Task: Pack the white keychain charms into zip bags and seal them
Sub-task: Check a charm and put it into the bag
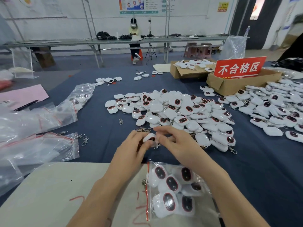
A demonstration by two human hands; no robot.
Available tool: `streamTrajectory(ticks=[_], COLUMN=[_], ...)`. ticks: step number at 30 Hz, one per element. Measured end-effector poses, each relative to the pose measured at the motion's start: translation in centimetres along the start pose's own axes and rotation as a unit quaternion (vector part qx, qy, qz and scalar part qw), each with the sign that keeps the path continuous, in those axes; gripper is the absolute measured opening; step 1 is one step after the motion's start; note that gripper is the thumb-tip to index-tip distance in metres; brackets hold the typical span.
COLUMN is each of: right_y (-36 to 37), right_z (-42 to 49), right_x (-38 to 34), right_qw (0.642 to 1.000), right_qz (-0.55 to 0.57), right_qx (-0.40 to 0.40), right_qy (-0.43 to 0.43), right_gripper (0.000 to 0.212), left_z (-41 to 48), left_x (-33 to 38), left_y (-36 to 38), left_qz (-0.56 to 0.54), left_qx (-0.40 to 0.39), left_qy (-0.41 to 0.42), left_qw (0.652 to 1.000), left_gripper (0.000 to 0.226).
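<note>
1. Head view: your left hand (131, 148) cupped one white charm (149, 138), and your right hand (177, 143) pinched its edge, just beyond the zip bag (147, 199) lying near you.
2. A clasp (144, 182) poked from that bag's mouth; left there, it could have kept the zip from closing.

2 hands: left hand (131, 145), right hand (177, 142). 1 charm (150, 138) held btwn them. 1 filled zip bag (148, 202) just below the hands, 6 charm faces showing inside. Charm pile (180, 110) just beyond right hand: too many to count. 2 cardboard boxes (229, 86) far beyond right hand, w/ 1 red sign (240, 68). 1 pink sheet (24, 94) + 1 pen (26, 105) far left of left hand.
</note>
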State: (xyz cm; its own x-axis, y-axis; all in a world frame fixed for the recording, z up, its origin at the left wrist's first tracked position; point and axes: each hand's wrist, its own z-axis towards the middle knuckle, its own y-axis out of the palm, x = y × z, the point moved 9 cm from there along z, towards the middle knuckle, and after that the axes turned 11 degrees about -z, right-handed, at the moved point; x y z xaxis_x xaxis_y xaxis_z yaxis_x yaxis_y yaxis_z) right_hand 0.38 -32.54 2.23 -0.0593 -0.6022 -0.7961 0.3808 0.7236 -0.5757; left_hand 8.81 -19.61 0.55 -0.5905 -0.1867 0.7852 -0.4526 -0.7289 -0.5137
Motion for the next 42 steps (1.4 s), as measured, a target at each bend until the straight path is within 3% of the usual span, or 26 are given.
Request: streamTrajectory(ticks=[3,9,14,29,42], right_y=[0.7,0.7,0.5,1.0,1.1], right_z=[0.5,1.0,0.9,0.6,0.6], right_x=[-0.1,1.2,2.9,2.7,3.9], right_qw=[0.999,0.985,0.972,0.981,0.982], right_qz=[-0.002,0.168,0.226,0.19,0.172], right_qx=[0.024,0.024,0.046,0.009,0.019], right_qy=[-0.024,-0.003,0.042,0.039,0.074], right_gripper=[0.017,0.02,0.014,0.021,0.008], left_z=[-0.2,0.1,0.2,0.3,0.4], left_x=[0.3,1.4,1.0,-0.2,0.3], left_y=[0.4,-0.2,1.2,1.3,1.6], left_qz=[-0.033,-0.152,-0.181,-0.245,-0.208], left_qx=[-0.014,0.049,-0.002,-0.023,-0.055], left_qy=[0.022,0.017,-0.011,-0.049,-0.041], left_qw=[0.999,0.987,0.983,0.968,0.976], left_gripper=[0.017,0.01,0.017,0.014,0.022])
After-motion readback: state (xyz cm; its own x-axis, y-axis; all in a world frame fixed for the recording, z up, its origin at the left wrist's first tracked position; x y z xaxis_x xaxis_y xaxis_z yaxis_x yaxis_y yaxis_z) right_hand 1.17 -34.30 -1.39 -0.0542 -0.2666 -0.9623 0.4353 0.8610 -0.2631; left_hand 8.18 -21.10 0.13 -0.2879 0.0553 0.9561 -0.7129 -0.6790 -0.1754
